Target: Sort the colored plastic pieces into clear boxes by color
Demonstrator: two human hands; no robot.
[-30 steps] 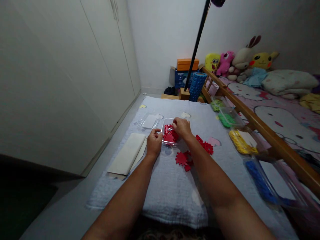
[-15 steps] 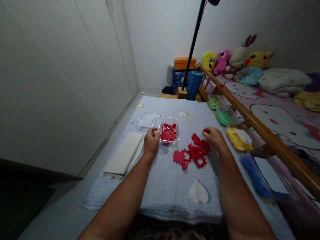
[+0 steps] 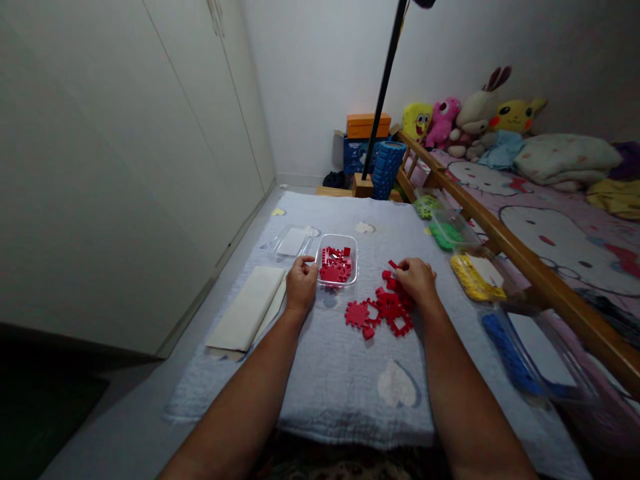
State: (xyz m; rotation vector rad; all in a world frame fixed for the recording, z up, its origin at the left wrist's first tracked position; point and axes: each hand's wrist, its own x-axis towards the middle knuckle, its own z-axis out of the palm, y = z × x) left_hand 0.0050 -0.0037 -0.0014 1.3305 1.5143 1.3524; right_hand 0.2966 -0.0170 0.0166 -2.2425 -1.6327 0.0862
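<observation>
A clear plastic box (image 3: pixel 337 285) holding several red toy building pieces (image 3: pixel 334 268) stands at mid-table. At its left wall is my left hand (image 3: pixel 301 283), fingers closed on the rim. To the right of the box, a loose pile of red toothed building pieces (image 3: pixel 387 308) lies on the cloth; some are flat and gear-edged, others square with holes. Over the far right part of this pile, my right hand (image 3: pixel 416 277) pinches a small red building piece (image 3: pixel 393 265) between thumb and fingertips. The hand covers part of the pile.
Left of the box lie a clear lid (image 3: pixel 294 241) and a folded beige sheet (image 3: pixel 249 309). Along the right edge stand boxes of green (image 3: pixel 446 236), yellow (image 3: pixel 475 279) and blue pieces (image 3: pixel 510 353), beside a wooden bed rail (image 3: pixel 500 230). A black pole (image 3: pixel 384 87) rises beyond the table.
My right hand has moved left and slightly down over the red pile, and a small red piece now shows in its fingertips. My left hand stays at the box.
</observation>
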